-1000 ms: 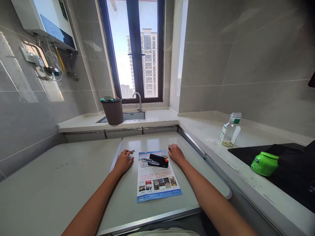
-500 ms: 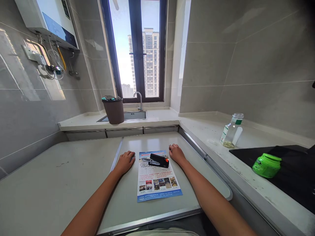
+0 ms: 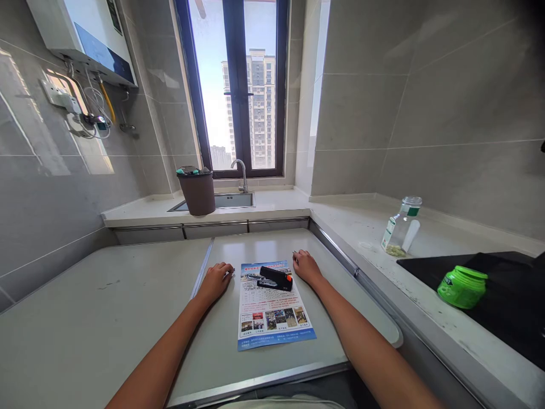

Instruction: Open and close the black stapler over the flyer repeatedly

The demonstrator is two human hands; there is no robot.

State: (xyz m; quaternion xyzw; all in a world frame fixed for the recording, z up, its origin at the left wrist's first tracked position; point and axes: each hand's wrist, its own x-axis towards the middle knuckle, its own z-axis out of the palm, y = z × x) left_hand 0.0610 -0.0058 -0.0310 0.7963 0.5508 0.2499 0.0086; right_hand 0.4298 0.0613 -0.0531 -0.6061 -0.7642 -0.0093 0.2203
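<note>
A printed leaflet (image 3: 276,339) with a blue border lies flat on the table between my hands. On its upper part rests a black stapler (image 3: 279,278) with an orange-red end piece, its silvery metal part reaching out to the left. My left hand (image 3: 217,280) rests on the table left of the leaflet, fingers curled together, with a tiny pale spot at the fingertips. To the right of the leaflet, my right hand (image 3: 305,264) also has bent, closed fingers, and a small dark bit shows at their tips. Neither small item is clear enough to name. Both hands are apart from the stapler.
A white counter (image 3: 276,200) runs along the back and right, with a sink (image 3: 238,200) and brown bin (image 3: 198,193) by the window. At right stand a glass jar (image 3: 401,227) and a green jar (image 3: 462,287), the latter on a black cooktop (image 3: 511,301).
The fingers of my left hand have shifted slightly, and a pale spot shows more at their tips. My right hand, the stapler and the leaflet stay in place.
</note>
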